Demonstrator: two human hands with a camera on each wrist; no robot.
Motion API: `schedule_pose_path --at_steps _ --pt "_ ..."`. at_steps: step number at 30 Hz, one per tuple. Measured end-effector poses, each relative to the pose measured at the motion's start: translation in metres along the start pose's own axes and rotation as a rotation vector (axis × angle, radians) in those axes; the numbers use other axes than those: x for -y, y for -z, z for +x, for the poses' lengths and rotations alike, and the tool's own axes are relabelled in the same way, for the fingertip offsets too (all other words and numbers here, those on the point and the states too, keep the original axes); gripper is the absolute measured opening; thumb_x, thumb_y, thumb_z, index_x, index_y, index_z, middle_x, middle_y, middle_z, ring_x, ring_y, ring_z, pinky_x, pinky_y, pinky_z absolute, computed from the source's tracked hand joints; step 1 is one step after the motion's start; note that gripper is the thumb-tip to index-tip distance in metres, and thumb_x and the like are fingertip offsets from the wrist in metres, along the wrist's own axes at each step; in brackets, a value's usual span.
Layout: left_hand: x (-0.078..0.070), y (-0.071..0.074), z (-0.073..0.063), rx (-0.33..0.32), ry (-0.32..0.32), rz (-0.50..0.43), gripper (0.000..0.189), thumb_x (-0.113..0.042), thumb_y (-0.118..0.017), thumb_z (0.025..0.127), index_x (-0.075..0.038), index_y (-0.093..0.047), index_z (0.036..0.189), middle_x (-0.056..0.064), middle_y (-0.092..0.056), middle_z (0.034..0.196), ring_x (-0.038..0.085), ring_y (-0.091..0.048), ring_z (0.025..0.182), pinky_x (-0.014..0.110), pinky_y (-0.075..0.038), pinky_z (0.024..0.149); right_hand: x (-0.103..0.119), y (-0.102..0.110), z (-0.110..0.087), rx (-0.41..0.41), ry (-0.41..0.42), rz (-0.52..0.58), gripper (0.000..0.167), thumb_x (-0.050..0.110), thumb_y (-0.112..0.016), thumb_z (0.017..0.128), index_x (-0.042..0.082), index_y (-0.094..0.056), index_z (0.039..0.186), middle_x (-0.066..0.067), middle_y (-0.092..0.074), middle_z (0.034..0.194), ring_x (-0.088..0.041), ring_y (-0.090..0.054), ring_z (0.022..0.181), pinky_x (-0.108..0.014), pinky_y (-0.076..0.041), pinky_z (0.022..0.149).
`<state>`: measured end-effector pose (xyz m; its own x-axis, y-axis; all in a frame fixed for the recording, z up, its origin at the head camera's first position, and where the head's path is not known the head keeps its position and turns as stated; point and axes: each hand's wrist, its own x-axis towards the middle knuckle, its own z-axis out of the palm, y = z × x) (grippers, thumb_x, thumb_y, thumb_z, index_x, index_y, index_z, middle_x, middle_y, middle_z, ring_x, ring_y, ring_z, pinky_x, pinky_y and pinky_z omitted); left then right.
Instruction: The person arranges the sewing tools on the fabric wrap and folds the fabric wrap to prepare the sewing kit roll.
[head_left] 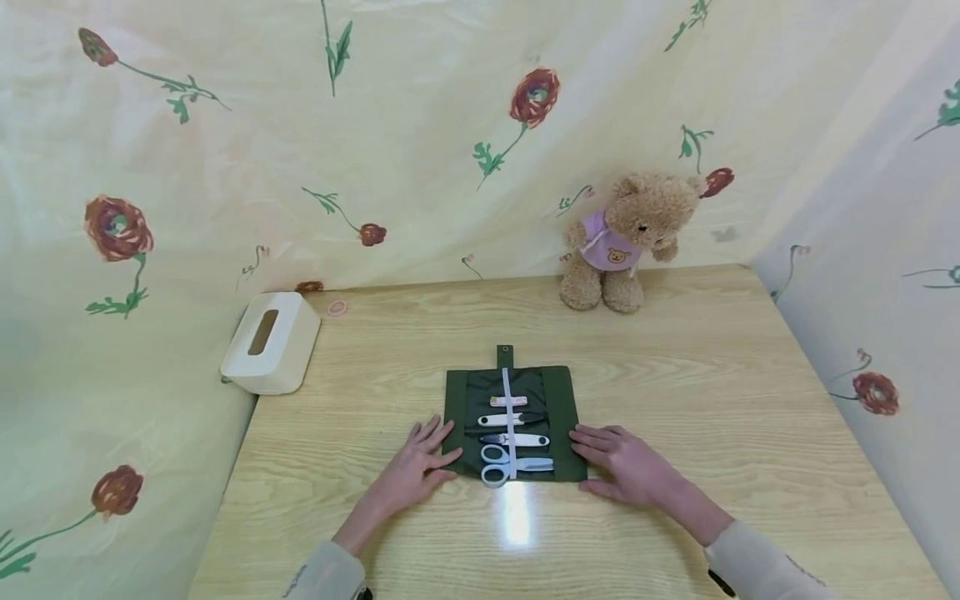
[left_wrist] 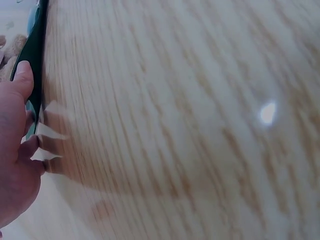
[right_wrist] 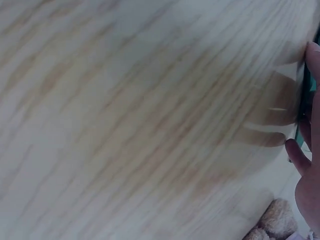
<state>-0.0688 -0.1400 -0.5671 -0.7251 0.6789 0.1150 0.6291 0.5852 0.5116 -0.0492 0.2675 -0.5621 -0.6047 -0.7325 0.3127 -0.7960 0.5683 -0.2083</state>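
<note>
In the head view a dark green fabric tool roll (head_left: 564, 417) lies unfolded on the table, its snap tab (head_left: 505, 357) pointing away from me. A white elastic strip (head_left: 507, 383) runs down its middle, across several tools. Nearest me under it are light blue scissors (head_left: 534, 464). Above them lie two slim white-and-black tools, one (head_left: 534, 440) over the other (head_left: 495, 420), and a small pale labelled item (head_left: 498, 402). My left hand (head_left: 411, 468) touches the roll's left edge with extended fingers. At the right edge, my right hand (head_left: 628, 463) rests its fingers likewise.
A white tissue box (head_left: 296, 354) stands at the table's back left, with a small pink ring (head_left: 337, 308) beside it. A teddy bear (head_left: 637, 217) in a lilac top sits at the back right against the flowered cloth (head_left: 420, 150). The wooden table (head_left: 712, 367) is glossy.
</note>
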Motion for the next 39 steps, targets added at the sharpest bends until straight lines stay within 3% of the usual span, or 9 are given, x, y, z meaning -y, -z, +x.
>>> schedule_pose_path --at_steps 6,10,13,17,26,30,33,36,39 --pt "0.001 -0.002 0.000 -0.021 0.023 -0.046 0.034 -0.027 -0.066 0.096 -0.007 -0.071 0.123 0.021 -0.041 0.150 0.042 -0.026 0.143 0.062 -0.019 0.111 -0.001 -0.006 -0.002 -0.052 0.036 -0.012 0.049 0.038 -0.077 0.086 0.000 -0.072 0.117 -0.017 -0.065 0.127 -0.034 -0.061 0.117 -0.048 -0.050 0.087" --pt "0.002 -0.004 0.001 -0.053 0.020 -0.044 0.034 -0.025 -0.065 0.097 -0.004 -0.070 0.124 0.021 -0.045 0.147 0.042 -0.030 0.142 0.062 -0.022 0.110 -0.001 -0.010 -0.003 -0.095 0.045 -0.025 0.045 0.037 -0.067 0.094 0.000 -0.071 0.119 -0.016 -0.067 0.125 -0.032 -0.062 0.115 -0.047 -0.051 0.085" --pt "0.002 -0.005 0.001 -0.072 0.041 -0.046 0.038 -0.025 -0.063 0.099 -0.003 -0.066 0.129 0.020 -0.048 0.145 0.041 -0.031 0.141 0.062 -0.022 0.110 0.000 -0.011 -0.002 -0.118 0.024 -0.026 0.047 0.036 -0.061 0.097 -0.003 -0.068 0.123 -0.018 -0.068 0.122 -0.031 -0.064 0.112 -0.047 -0.052 0.084" --pt "-0.001 -0.008 0.002 -0.112 0.092 -0.057 0.040 -0.025 -0.059 0.102 -0.002 -0.062 0.134 0.018 -0.051 0.143 0.038 -0.034 0.140 0.061 -0.022 0.111 0.002 -0.011 0.001 -0.138 -0.007 -0.023 0.046 0.029 -0.065 0.093 -0.007 -0.065 0.124 -0.020 -0.069 0.118 -0.032 -0.066 0.108 -0.047 -0.052 0.084" --pt "-0.003 -0.012 0.008 -0.243 0.153 -0.116 0.032 -0.018 -0.056 0.103 0.003 -0.067 0.125 0.017 -0.062 0.130 0.039 -0.047 0.132 0.063 -0.025 0.109 0.001 -0.009 0.010 -0.167 -0.093 0.037 0.033 0.018 -0.067 0.094 -0.004 -0.070 0.117 -0.014 -0.072 0.109 -0.029 -0.069 0.098 -0.046 -0.052 0.081" --pt "-0.007 -0.011 0.015 -0.300 0.241 -0.101 0.033 -0.021 -0.054 0.104 0.002 -0.068 0.123 0.016 -0.064 0.126 0.035 -0.057 0.123 0.064 -0.023 0.109 0.002 -0.006 0.019 -0.217 -0.187 0.108 0.031 0.007 -0.070 0.090 -0.007 -0.070 0.117 -0.011 -0.074 0.092 -0.022 -0.069 0.080 -0.048 -0.053 0.079" --pt "-0.011 -0.010 0.022 -0.348 0.296 -0.042 0.035 -0.022 -0.056 0.103 0.002 -0.066 0.127 0.015 -0.067 0.122 0.033 -0.064 0.114 0.063 -0.025 0.109 0.003 -0.005 0.028 -0.254 -0.249 0.144 0.030 0.002 -0.070 0.088 -0.010 -0.069 0.116 0.001 -0.063 0.067 -0.008 -0.054 0.057 -0.036 -0.052 0.062" --pt "-0.015 -0.009 0.031 -0.405 0.320 0.018 0.033 -0.019 -0.061 0.100 0.001 -0.068 0.125 0.014 -0.074 0.099 0.034 -0.068 0.098 0.062 -0.029 0.107 0.003 -0.006 0.036 -0.301 -0.293 0.167 0.028 -0.002 -0.071 0.086 -0.012 -0.069 0.112 0.010 -0.044 0.057 0.001 -0.033 0.049 -0.024 -0.040 0.047" --pt "-0.017 -0.008 0.040 -0.454 0.336 0.060 0.029 -0.015 -0.065 0.097 0.001 -0.070 0.121 0.007 -0.070 0.070 0.034 -0.066 0.084 0.062 -0.033 0.104 0.001 -0.008 0.042 -0.337 -0.326 0.160 0.027 -0.004 -0.072 0.085 -0.013 -0.070 0.110 0.011 -0.040 0.055 0.003 -0.027 0.048 -0.020 -0.032 0.043"
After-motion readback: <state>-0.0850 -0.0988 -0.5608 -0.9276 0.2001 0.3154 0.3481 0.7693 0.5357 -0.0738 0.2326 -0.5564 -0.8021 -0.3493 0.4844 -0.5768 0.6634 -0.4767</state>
